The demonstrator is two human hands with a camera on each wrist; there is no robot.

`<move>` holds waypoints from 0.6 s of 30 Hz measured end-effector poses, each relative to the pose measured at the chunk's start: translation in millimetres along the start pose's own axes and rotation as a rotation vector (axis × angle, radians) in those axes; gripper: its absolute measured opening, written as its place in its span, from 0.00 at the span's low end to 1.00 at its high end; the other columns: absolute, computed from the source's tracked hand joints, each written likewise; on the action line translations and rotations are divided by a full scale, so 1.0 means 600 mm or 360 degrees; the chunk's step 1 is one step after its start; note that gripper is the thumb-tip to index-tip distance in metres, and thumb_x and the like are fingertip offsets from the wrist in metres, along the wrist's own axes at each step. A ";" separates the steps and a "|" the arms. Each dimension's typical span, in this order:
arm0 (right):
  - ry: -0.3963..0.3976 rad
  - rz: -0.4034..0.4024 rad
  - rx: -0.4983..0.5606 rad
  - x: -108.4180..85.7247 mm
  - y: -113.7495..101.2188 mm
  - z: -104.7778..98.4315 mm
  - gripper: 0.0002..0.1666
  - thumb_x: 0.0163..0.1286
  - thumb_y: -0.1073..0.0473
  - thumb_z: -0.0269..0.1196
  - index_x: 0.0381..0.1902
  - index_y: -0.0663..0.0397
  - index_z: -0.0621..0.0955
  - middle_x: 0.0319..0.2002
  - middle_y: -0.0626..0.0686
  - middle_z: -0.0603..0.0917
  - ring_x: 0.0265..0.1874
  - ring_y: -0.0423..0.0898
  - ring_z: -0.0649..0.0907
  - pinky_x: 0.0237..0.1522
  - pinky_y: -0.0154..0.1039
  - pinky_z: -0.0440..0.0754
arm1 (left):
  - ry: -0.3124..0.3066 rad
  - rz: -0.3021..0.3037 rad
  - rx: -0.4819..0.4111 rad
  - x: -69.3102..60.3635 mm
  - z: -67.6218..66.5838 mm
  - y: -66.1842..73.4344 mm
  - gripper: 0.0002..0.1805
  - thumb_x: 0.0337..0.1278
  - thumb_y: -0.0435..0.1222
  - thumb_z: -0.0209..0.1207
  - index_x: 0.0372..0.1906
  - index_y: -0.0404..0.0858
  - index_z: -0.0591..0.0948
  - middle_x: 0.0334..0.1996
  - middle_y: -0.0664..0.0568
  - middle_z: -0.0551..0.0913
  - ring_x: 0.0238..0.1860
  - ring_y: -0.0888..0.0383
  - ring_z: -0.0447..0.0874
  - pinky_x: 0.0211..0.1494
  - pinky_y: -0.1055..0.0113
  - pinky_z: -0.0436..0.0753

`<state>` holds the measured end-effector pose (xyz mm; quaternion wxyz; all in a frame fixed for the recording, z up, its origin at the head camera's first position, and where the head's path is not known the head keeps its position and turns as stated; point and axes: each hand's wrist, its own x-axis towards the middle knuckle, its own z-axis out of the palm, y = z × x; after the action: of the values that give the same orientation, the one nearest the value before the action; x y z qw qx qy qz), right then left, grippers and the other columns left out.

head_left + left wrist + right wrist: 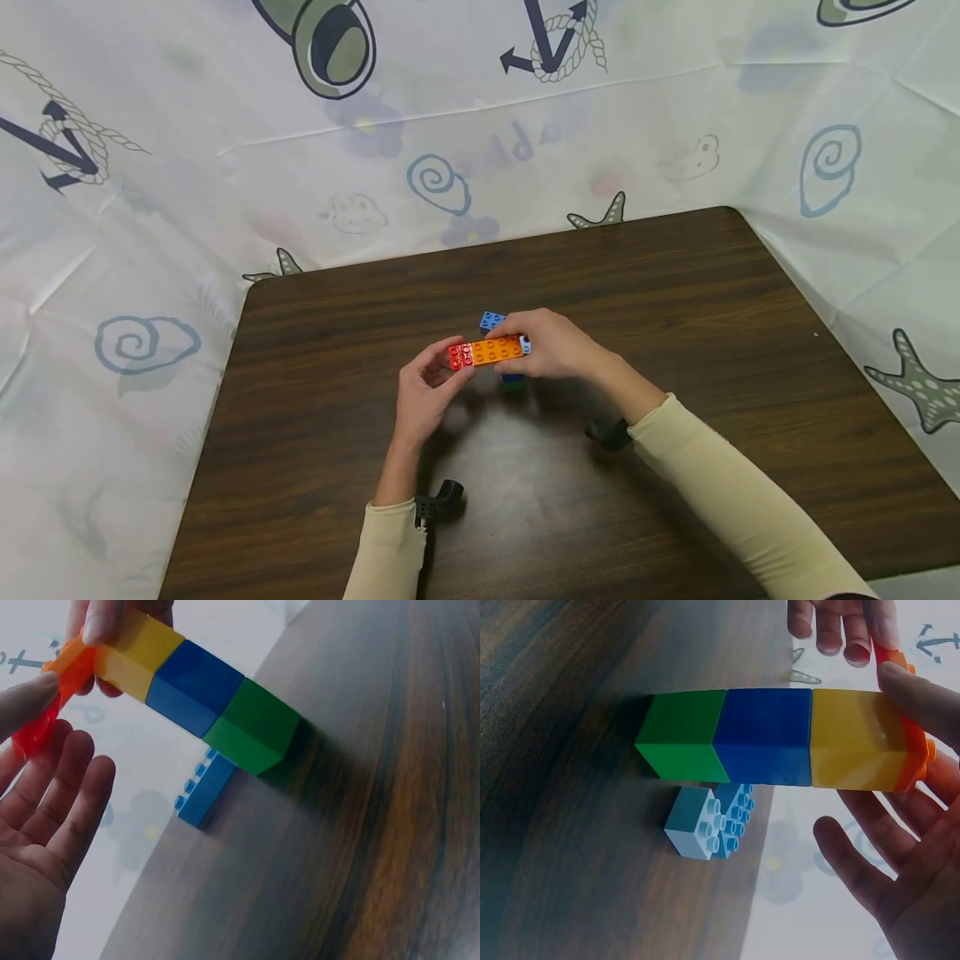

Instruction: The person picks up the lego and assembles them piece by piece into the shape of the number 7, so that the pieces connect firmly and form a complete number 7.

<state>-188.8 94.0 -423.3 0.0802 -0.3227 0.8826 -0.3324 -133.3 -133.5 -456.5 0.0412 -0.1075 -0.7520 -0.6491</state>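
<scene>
A: Where the left hand (pixel 423 396) and the right hand (pixel 558 346) lie close together, what does each hold?

B: Left: pinching the red brick (pixel 461 357), at eight o'clock from the orange brick (pixel 495 350) in the head view. Right: gripping the orange brick by its three o'clock end.

A: Particulars of those two bricks?

B: Orange: one, long, studded, uppermost. Red: one, studded, at orange's nine o'clock end; whether it sits on top or against the end, I cannot tell.

A: And beneath?

B: Three, stacked in line under orange, top to bottom: yellow brick (pixel 851 739), dark blue brick (pixel 763 742), green brick (pixel 682 735). Green is nearest the tabletop (pixel 315 458).

A: Other pieces?

B: Two, studded, on the tabletop: mid-blue brick (pixel 206 787), at twelve o'clock from orange in the head view; pale blue brick (pixel 690 821), just beside it, glimpsed past orange's three o'clock end.

A: Accessories and setting?

B: Cream sleeves (pixel 738 492), two. Black wrist devices (pixel 611 435), two. White cloth (pixel 300 183), printed with anchors, shells and starfish, bordering the tabletop from nine o'clock through twelve to three.
</scene>
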 end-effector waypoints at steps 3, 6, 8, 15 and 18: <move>0.0027 -0.0012 -0.0009 -0.001 0.001 0.004 0.24 0.59 0.49 0.73 0.54 0.47 0.84 0.44 0.44 0.83 0.37 0.45 0.78 0.39 0.38 0.78 | -0.0021 -0.0036 -0.0111 0.002 0.002 -0.002 0.23 0.55 0.28 0.68 0.57 0.30 0.79 0.45 0.40 0.83 0.42 0.46 0.82 0.48 0.63 0.84; 0.0043 -0.0010 -0.0004 -0.002 0.001 0.006 0.24 0.59 0.50 0.73 0.53 0.47 0.84 0.45 0.44 0.83 0.37 0.43 0.77 0.41 0.38 0.79 | -0.0045 -0.0063 -0.0205 0.005 0.005 -0.005 0.23 0.53 0.26 0.68 0.56 0.29 0.79 0.48 0.39 0.83 0.44 0.49 0.84 0.49 0.63 0.83; 0.0048 -0.0006 0.0001 -0.003 0.002 0.006 0.24 0.59 0.49 0.73 0.53 0.47 0.84 0.45 0.44 0.83 0.37 0.43 0.77 0.40 0.37 0.79 | -0.0052 -0.0080 -0.0233 0.007 0.007 -0.006 0.23 0.52 0.25 0.68 0.55 0.28 0.79 0.48 0.38 0.83 0.43 0.51 0.85 0.48 0.63 0.83; 0.0057 -0.0013 0.0005 -0.004 0.005 0.009 0.24 0.60 0.48 0.73 0.53 0.46 0.84 0.44 0.44 0.83 0.37 0.43 0.77 0.40 0.37 0.78 | -0.0057 -0.0114 -0.0210 0.015 0.006 -0.005 0.20 0.52 0.26 0.69 0.52 0.28 0.81 0.43 0.38 0.85 0.38 0.55 0.85 0.44 0.65 0.84; 0.0057 -0.0015 -0.0003 -0.004 0.005 0.009 0.24 0.60 0.48 0.72 0.53 0.46 0.84 0.45 0.44 0.83 0.37 0.43 0.77 0.40 0.37 0.78 | -0.0122 -0.0110 -0.0190 0.017 0.004 -0.003 0.19 0.55 0.27 0.67 0.53 0.27 0.80 0.41 0.39 0.85 0.36 0.53 0.84 0.44 0.66 0.84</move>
<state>-186.6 94.3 -429.6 0.0623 -0.3209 0.8827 -0.3376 -143.3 -130.6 -456.7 -0.0165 -0.1087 -0.7161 -0.6893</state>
